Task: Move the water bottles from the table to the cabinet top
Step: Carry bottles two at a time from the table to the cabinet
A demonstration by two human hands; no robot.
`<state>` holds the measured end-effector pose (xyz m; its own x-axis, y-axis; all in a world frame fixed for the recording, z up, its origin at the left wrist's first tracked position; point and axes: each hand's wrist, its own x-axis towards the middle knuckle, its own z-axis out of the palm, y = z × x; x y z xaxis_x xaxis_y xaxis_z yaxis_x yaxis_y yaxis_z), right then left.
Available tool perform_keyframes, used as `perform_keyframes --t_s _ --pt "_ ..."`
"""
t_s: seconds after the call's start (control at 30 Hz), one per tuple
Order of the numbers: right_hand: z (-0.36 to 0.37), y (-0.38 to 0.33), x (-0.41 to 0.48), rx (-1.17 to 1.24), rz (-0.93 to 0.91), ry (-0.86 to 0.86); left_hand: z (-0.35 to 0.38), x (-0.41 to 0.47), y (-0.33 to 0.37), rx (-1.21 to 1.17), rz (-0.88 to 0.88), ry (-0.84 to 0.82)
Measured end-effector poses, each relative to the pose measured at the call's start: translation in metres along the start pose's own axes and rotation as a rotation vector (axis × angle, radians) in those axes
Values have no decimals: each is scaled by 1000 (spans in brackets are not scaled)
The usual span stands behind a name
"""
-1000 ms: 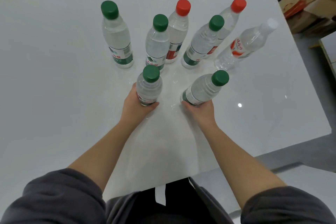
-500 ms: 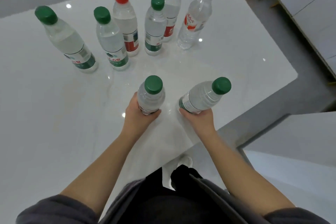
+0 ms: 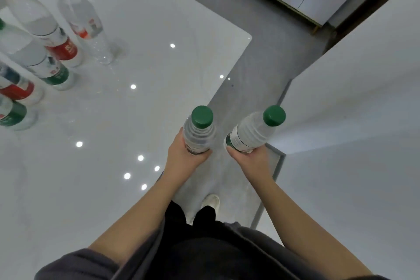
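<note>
The left bottle [image 3: 200, 134], upright, and the right bottle [image 3: 252, 134], tilted, are in mid-carry between the table [image 3: 159, 52] and the cabinet top [image 3: 352, 120]. The left hand [image 3: 184, 157] and right hand [image 3: 252, 159] each have their fingers wrapped round a bottle's lower body. The next move probably calls for reaching right and standing both upright on the cabinet; other bottles [image 3: 45, 36] wait on the table.
</note>
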<state>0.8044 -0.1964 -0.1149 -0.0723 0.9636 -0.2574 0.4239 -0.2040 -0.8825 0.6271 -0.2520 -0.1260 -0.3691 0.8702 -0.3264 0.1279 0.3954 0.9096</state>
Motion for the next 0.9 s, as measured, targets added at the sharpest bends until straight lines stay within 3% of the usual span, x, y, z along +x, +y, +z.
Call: perform_keyframes --t_s 0.4,0.7,0.9 --pt "-113 32 -17 44 59 239 106 -14 58 111 193 -219" --pt "-142 -41 -12 182 -28 456 114 15 147 96 367 -314" --pt "-179 -112 7 293 -171 506 106 28 236 -15 513 -369"
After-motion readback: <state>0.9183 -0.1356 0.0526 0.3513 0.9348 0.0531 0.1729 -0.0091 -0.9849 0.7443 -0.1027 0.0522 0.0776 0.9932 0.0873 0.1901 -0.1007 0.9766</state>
